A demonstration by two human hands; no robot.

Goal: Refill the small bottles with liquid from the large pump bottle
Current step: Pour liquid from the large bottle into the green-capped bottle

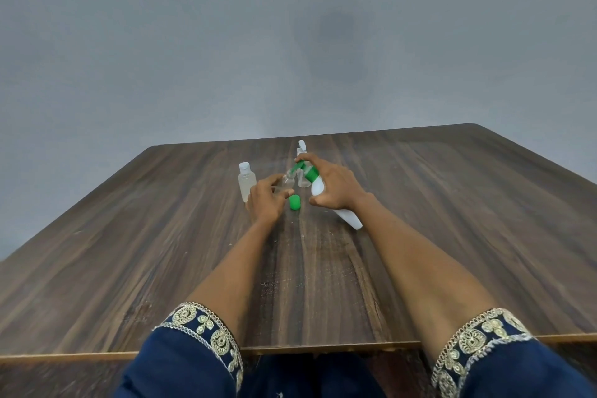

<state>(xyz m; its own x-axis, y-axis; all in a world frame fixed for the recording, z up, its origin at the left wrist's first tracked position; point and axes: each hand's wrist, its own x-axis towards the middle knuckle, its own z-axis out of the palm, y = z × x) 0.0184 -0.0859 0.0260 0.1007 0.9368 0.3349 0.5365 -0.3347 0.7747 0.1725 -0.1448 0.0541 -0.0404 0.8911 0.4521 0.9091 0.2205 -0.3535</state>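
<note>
My right hand (336, 186) grips the large white pump bottle (347, 216) with its green pump head (308, 172), tilted to the left above the table. Its index finger lies over the pump top. The green nozzle points into the mouth of a small clear bottle (287, 182), which my left hand (266, 200) holds tilted toward it. A loose green cap (294, 202) stands on the table between my hands. Another small clear bottle with a white cap (246, 182) stands upright just left of my left hand.
A clear spray bottle with a white head (302, 158) stands behind the pump nozzle, partly hidden. The dark wooden table (129, 252) stretches wide on both sides; its near edge runs by my blue embroidered sleeves. A grey wall lies beyond.
</note>
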